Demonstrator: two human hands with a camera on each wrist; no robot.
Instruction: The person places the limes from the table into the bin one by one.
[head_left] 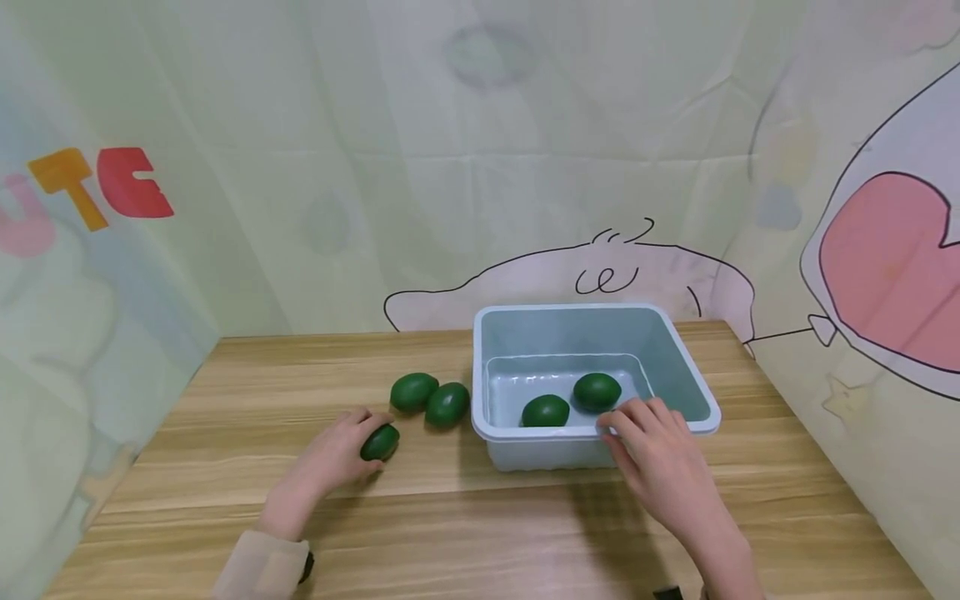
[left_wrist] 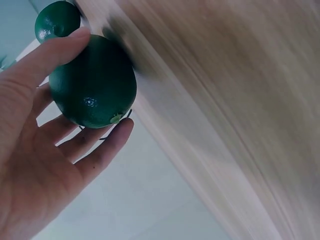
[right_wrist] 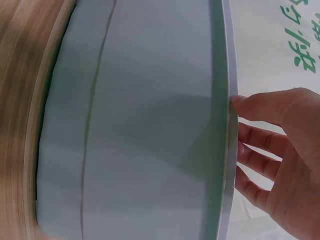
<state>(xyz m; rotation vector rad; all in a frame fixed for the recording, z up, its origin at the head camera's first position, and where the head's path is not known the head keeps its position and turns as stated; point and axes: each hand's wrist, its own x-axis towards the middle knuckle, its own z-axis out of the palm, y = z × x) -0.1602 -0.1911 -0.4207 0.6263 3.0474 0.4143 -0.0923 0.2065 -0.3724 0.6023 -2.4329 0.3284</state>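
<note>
the left hand (head_left: pixel 337 454) grips a green fruit (head_left: pixel 381 442) left of the bin (head_left: pixel 551 455), its stem end (left_wrist: pixel 116 119) by a fingertip (left_wrist: pixel 123 131), long axis slanting toward the bin; the right hand (head_left: pixel 660 467) pinches the near rim (head_left: pixel 525 434). two loose fruits (head_left: pixel 447 406) lie just left, another pair (head_left: pixel 546 411) inside.

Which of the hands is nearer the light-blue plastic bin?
Right: the right hand grips the bin at its near rim. The left hand is farther off, to the bin's left, holding a lime.
</note>
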